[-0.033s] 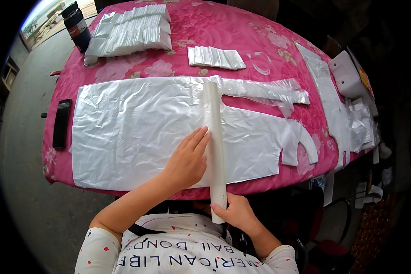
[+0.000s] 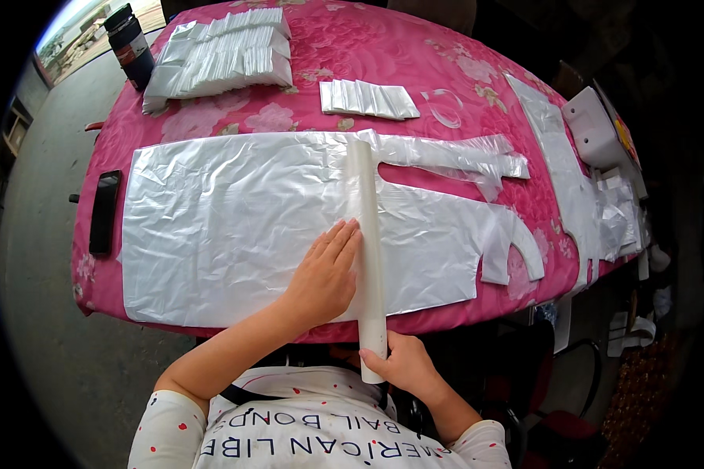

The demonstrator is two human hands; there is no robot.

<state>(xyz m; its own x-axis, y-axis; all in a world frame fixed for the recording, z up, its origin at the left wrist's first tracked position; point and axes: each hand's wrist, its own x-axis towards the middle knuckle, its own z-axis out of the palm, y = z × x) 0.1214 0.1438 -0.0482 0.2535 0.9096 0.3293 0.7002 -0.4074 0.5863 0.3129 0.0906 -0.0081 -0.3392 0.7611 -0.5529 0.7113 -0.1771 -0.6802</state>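
Note:
A thin white plastic sheet [image 2: 211, 227], cut like an apron with strap-like ends on the right, lies spread over the table. Across it, from far to near, rests a long whitish tube [image 2: 367, 211] whose near end sticks out past the table edge. My left hand [image 2: 326, 273] lies flat on the sheet with fingers stretched out, its fingertips against the tube's left side. Around the near end of the tube, my right hand [image 2: 403, 362] is closed, thumb on top.
Folded white plastic packs [image 2: 227, 59] are piled at the far left beside a dark jar [image 2: 131, 48]. A smaller row of folded packs [image 2: 368, 99] lies far centre. A black phone [image 2: 105, 213] sits at the left edge. At right are another plastic sheet [image 2: 551, 148] and a white container [image 2: 590, 125].

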